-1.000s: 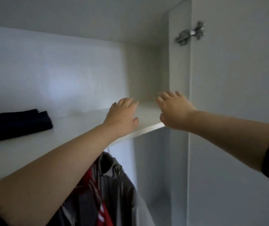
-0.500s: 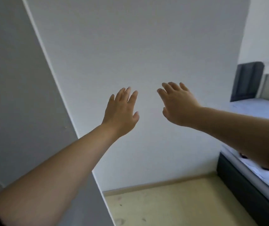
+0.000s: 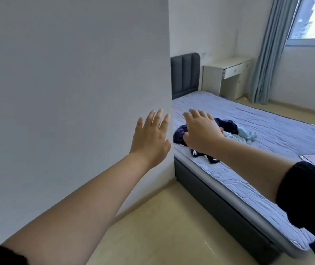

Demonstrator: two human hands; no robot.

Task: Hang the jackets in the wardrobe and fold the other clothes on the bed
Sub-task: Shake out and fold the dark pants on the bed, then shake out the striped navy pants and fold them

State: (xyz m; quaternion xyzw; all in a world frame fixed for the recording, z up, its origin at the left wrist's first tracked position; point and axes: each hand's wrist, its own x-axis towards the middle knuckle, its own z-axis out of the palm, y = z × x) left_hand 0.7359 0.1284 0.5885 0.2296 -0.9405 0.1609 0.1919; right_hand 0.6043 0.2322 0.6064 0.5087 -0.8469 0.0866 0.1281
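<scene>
so, two bare hands up front: the left hand (image 3: 151, 138) and the right hand (image 3: 200, 132), both with fingers straight and spread, gripping nothing. whether either touches anything, can't tell. one bed with a blue-grey quilted cover (image 3: 267, 119) on the right, and on it one loose pile of dark navy, pale blue and red clothes (image 3: 229, 129), partly behind the right hand. one white desk (image 3: 227, 73) beside the dark padded headboard (image 3: 185, 73).

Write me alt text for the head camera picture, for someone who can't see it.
The left hand and the right hand reach forward, open and empty, toward a small heap of unfolded clothes on a bed with a blue-grey cover. A plain white wall fills the left side; a white desk and a blue curtain stand beyond the bed.
</scene>
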